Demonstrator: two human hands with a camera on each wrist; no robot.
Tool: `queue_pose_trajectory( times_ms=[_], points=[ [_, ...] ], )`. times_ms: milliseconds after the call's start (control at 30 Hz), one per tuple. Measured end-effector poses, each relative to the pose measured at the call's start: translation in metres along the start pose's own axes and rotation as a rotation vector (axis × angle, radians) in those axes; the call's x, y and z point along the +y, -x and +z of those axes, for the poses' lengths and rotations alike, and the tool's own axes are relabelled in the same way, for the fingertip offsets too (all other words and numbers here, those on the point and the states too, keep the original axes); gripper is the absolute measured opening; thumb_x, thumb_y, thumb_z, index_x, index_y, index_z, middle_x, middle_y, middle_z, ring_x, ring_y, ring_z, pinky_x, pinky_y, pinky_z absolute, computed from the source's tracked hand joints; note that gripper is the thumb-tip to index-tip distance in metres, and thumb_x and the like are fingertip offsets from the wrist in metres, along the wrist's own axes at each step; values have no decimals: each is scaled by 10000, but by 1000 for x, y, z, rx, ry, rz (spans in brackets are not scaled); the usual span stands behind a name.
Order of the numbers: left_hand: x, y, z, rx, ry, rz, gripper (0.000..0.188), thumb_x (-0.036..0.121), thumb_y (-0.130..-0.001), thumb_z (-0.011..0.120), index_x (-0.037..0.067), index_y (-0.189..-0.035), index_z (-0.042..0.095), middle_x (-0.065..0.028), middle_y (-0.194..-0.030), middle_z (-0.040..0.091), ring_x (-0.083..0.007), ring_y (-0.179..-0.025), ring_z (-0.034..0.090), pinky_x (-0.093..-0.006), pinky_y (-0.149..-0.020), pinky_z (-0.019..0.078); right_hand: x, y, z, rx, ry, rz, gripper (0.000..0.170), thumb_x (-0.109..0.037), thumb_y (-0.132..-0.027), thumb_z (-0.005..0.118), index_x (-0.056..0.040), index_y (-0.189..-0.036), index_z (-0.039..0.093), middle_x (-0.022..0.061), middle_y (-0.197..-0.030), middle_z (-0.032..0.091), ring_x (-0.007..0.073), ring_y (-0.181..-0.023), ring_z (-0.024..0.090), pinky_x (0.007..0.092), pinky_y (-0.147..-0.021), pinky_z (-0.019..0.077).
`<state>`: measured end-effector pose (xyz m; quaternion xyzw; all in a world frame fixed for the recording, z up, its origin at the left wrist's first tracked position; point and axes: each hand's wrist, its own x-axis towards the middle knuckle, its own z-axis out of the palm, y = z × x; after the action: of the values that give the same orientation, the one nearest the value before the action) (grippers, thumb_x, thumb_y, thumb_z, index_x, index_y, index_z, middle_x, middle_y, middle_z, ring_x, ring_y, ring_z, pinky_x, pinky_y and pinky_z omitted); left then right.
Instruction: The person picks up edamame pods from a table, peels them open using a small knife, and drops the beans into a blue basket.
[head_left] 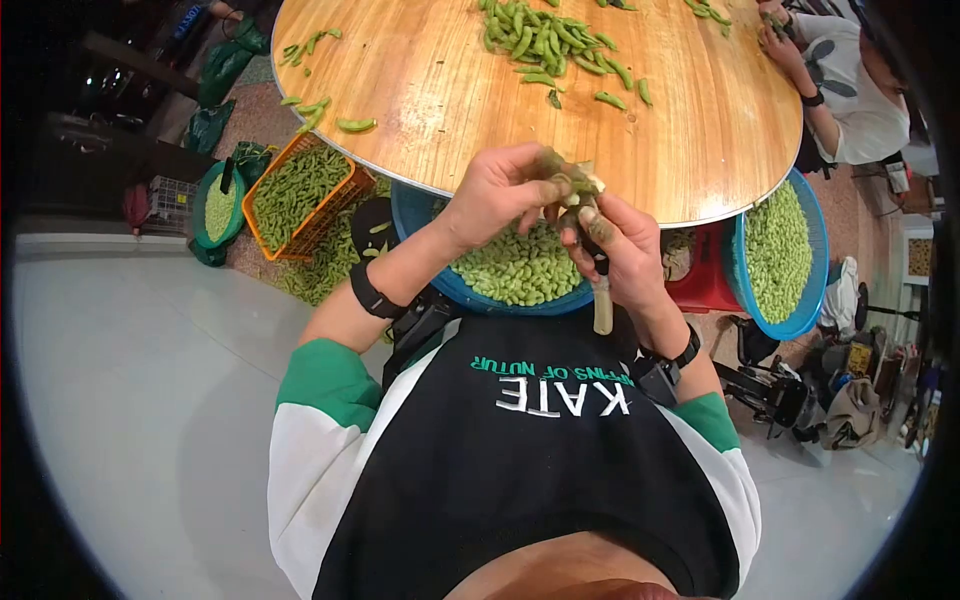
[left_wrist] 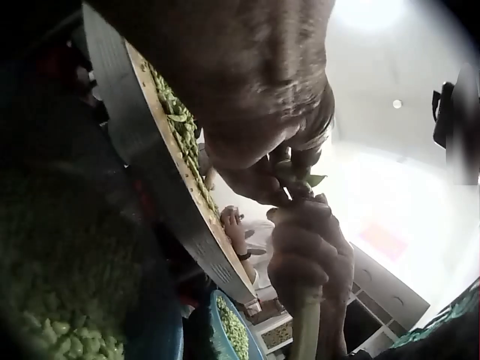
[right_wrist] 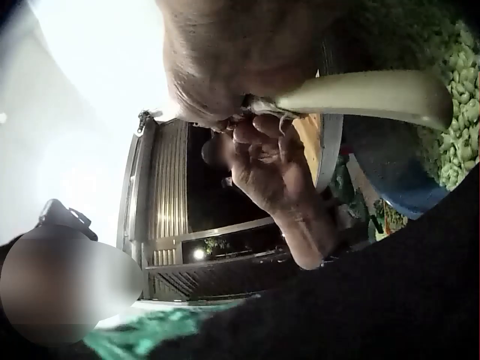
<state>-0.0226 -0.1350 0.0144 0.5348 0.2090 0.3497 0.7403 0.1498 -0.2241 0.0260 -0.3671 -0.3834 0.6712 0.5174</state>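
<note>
Both hands meet just over the table's near edge. The left hand [head_left: 497,195] pinches a green pod [left_wrist: 316,180] between thumb and fingertips; the fingers partly hide it. The right hand [head_left: 630,255] grips a tool whose pale handle [head_left: 602,308] sticks out below the palm; its working end is hidden among the fingers. In the left wrist view the right hand [left_wrist: 307,251] is close against the left fingertips. The right wrist view shows the pale handle [right_wrist: 367,96] and the left hand [right_wrist: 274,176] near the right fingers. Below the hands, a blue tub [head_left: 408,215] holds pale green beans [head_left: 525,272].
Green pods [head_left: 540,40] are heaped on the round wooden table [head_left: 400,110]. An orange crate [head_left: 262,232] of pods stands left, beside a small teal basin [head_left: 210,205]. Another blue tub [head_left: 815,250] of beans and a red stool [head_left: 705,270] are right. A second person [head_left: 850,90] sits across.
</note>
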Motion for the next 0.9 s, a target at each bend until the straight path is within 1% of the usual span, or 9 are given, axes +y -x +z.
queue_pose_trajectory(
  times_ms=[233, 333, 367, 500, 700, 767, 833, 867, 900],
  points=[
    [-11, 8, 13, 74, 23, -6, 237, -84, -802, 411, -9, -960, 570, -27, -840, 608, -71, -668, 568, -209, -581, 460, 4, 8, 2, 4, 403, -56, 394, -84, -963, 455, 7, -1345, 449, 37, -793, 602, 46, -529, 458, 171, -452, 353],
    [-13, 15, 15, 3, -146, -10, 282, -91, -798, 401, -8, -1014, 563, -31, -858, 614, -89, -728, 599, -223, -632, 473, -6, 13, -2, 3, 211, 95, 369, -114, -958, 489, -36, -1318, 492, 9, -784, 583, 34, -553, 457, 177, -437, 347],
    [-10, 19, 17, -112, 50, -168, 340, -95, -796, 401, -13, -1096, 538, -45, -926, 618, -115, -858, 620, -237, -724, 480, -8, 14, -4, 36, 78, 141, 385, -115, -957, 480, -21, -1331, 474, 21, -772, 576, 43, -527, 436, 175, -431, 336],
    [-10, 35, 18, -124, -305, -29, 391, -86, -800, 500, -20, -1185, 483, -64, -1017, 607, -137, -1020, 583, -252, -853, 459, -13, 18, -10, 76, -112, 208, 419, -133, -944, 498, -14, -1344, 457, 39, -751, 555, 56, -485, 395, 173, -412, 310],
    [2, 46, 13, 159, -110, -98, 244, 19, -806, 629, -2, -1037, 553, -55, -895, 599, -99, -823, 578, -269, -710, 479, -1, 12, -1, -48, -52, 193, 376, -142, -958, 479, -30, -1317, 471, 14, -779, 569, 45, -511, 448, 171, -420, 337],
    [33, 51, -5, 168, -833, 18, 141, 44, -799, 625, 27, -928, 574, -89, -826, 595, -144, -739, 597, -297, -628, 480, -2, 10, -2, -48, -64, 181, 368, -139, -960, 475, -24, -1310, 472, 13, -781, 568, 43, -514, 448, 170, -427, 340],
    [53, 47, -38, 366, -1589, 271, 90, 44, -757, 591, 35, -847, 593, -166, -816, 610, -334, -735, 595, -379, -618, 488, 1, 5, -13, 27, 78, 116, 411, -120, -956, 457, 8, -1345, 432, 35, -792, 550, 51, -530, 425, 173, -419, 322],
    [63, 42, -53, 432, -1938, 197, 79, 42, -767, 584, 35, -843, 606, -174, -813, 601, -341, -749, 592, -411, -654, 491, 1, 2, -17, 22, 76, 112, 411, -120, -956, 457, 8, -1345, 432, 35, -792, 550, 51, -530, 425, 173, -419, 322],
    [69, 33, -59, 422, -1977, 362, 109, 46, -776, 593, 28, -882, 618, -162, -825, 606, -337, -765, 598, -419, -677, 485, 3, 0, -20, 40, 91, 76, 382, -131, -961, 457, -2, -1321, 451, 25, -796, 554, 43, -528, 426, 177, -431, 333]
  ],
)
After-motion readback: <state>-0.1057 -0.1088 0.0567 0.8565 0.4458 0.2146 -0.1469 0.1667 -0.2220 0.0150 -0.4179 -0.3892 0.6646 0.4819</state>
